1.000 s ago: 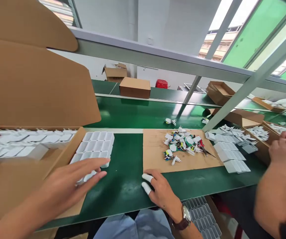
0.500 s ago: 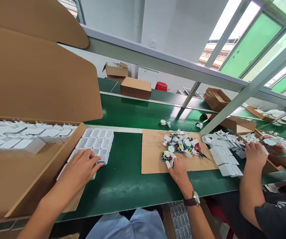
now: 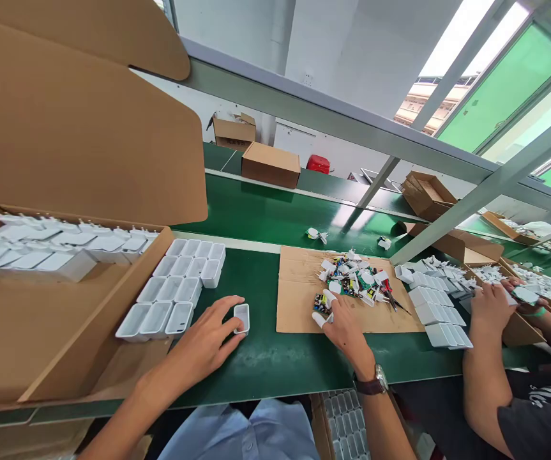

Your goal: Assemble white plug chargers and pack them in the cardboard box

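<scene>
On the green belt (image 3: 265, 361), left hand (image 3: 203, 345) clamps a small, hollow white shell (image 3: 241, 317).

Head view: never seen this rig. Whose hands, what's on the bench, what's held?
No machine here: one camera on a person's head looks down at their own bare hands. The left hand pinches a single white casing on the green bench, beside rows of like casings. The right hand, with white fingertip covers, touches a pile of small circuit boards on a cardboard sheet; whether it grips one is unclear. An open carton at left holds more white parts. The co-worker's hands are far right.
</scene>
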